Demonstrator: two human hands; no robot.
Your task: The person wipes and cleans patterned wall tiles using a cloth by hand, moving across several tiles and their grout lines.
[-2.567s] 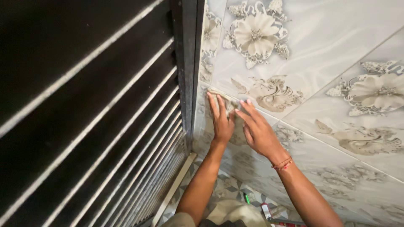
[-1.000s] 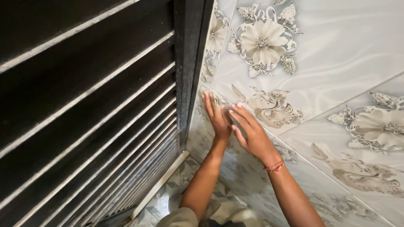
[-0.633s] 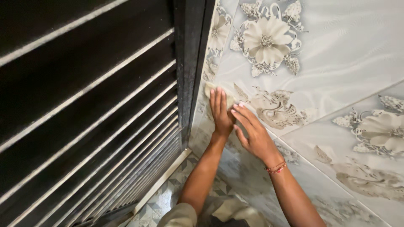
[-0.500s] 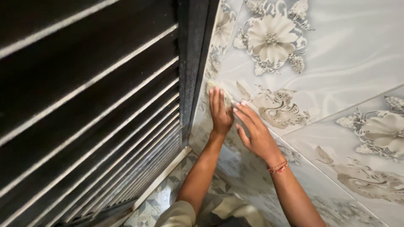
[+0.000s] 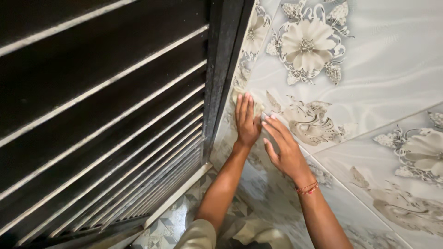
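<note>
Floral wall tile [image 5: 369, 60] is pressed by the flat, open left hand [image 5: 247, 122] beside the dark door frame [image 5: 224, 69]; the right hand [image 5: 284, 147], fingers spread, holds nothing.

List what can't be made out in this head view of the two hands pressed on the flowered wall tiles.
- Whatever lies under the left hand: the palm covers it; only a pale scrap shows at the fingers.
- Right hand: whether its palm touches the tile is hidden by the hand's back.
- Dark slatted shutter: cut off by the left and top edges.
- Floor: mostly hidden by the arms.
</note>
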